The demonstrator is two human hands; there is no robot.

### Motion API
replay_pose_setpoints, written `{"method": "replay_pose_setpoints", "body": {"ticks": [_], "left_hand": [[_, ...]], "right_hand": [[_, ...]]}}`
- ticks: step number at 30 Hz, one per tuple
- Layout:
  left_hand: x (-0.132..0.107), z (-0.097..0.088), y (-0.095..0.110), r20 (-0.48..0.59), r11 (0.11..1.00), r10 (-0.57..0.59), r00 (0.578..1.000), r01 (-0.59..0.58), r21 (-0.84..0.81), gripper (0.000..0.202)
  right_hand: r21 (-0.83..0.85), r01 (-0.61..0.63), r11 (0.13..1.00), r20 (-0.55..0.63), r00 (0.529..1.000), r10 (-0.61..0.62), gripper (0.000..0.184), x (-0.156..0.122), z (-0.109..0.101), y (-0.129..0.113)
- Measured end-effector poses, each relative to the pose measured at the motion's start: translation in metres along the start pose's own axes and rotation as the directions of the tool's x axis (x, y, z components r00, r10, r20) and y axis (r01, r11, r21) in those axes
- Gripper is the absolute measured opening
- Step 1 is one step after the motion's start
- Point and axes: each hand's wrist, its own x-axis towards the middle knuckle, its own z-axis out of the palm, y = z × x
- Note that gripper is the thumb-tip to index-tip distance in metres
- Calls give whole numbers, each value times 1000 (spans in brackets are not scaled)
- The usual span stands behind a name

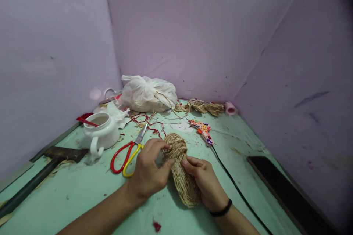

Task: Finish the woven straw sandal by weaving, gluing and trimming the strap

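A small slipper (pixel 185 185) of braided straw, with a woven band across its upper part, is held above the green table. My left hand (pixel 153 167) pinches the band's left side between thumb and fingers. On the right edge of the slipper, just below the band, my right hand (pixel 205 181) grips with its thumb on top and its other fingers underneath. A black band circles my right wrist. Scissors (pixel 132 150) with one red and one yellow handle lie left of my left hand, blades partly apart. A patterned glue gun (pixel 203 130) rests beyond my right hand.
A white pot (pixel 106 136) with a red stick in it stands at left, near a hammer-like tool (pixel 57 158). Behind are a white plastic bag (pixel 149 93), red yarn (pixel 140 117), straw pieces (pixel 204 107) and a pink roll (pixel 231 108). A black cord (pixel 234 183) and dark slab (pixel 284 191) lie right.
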Motion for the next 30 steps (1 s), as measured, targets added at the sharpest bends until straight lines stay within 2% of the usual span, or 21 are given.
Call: {"method": "replay_pose_setpoints", "body": {"ticks": [3, 4, 6, 8, 10, 11, 13, 15, 17, 20, 23, 26, 28, 30], "left_hand": [[-1, 2, 1, 12, 999, -27, 1000, 26, 38, 19], [1, 1, 0, 11, 997, -67, 998, 66, 34, 18], [4, -1, -3, 6, 974, -225, 974, 225, -15, 17], [9, -3, -4, 59, 890, -433, 899, 437, -132, 20], [13, -4, -4, 214, 748, -576, 789, 614, -251, 29], [14, -4, -3, 306, 683, -598, 741, 671, -289, 33], [15, -2, -2, 456, 594, -583, 673, 736, -325, 32], [15, 1, -2, 525, 553, -559, 642, 760, -341, 26], [15, 2, -3, 533, 525, -575, 621, 780, -341, 27], [15, 2, -4, 501, 503, -613, 611, 791, -349, 25], [17, -1, -4, 498, 515, -604, 622, 782, -352, 25], [20, -5, -10, 475, 533, -632, 612, 788, -307, 22], [21, -8, -16, 412, 588, -655, 634, 769, -250, 23], [22, -11, -22, 287, 690, -647, 706, 703, -173, 26]], "right_hand": [[9, -12, 1000, 11, 1000, 12, 23, -2, 2, 0], [17, -23, 1000, 16, 1000, 23, 24, -2, 2, -1], [50, -45, 998, 24, 999, 44, 26, -2, 2, -4], [96, -69, 993, 49, 997, 64, 28, -2, 0, -8], [132, -91, 987, 83, 993, 80, 27, -2, -2, -9], [137, -98, 986, 95, 992, 85, 25, -1, -3, -9], [126, -100, 987, 111, 990, 86, 21, -1, -4, -8], [107, -87, 990, 129, 989, 73, 20, 0, -4, -7], [104, -87, 991, 155, 985, 70, 19, 1, -4, -5], [115, -107, 988, 161, 983, 88, 19, 0, -3, -4], [135, -121, 983, 162, 982, 98, 18, -1, -1, -7], [178, -152, 972, 197, 974, 116, 15, -3, 1, -14], [207, -189, 960, 196, 969, 149, 14, -2, 1, -17], [228, -257, 939, 198, 957, 214, 12, 1, -2, -17]]}}
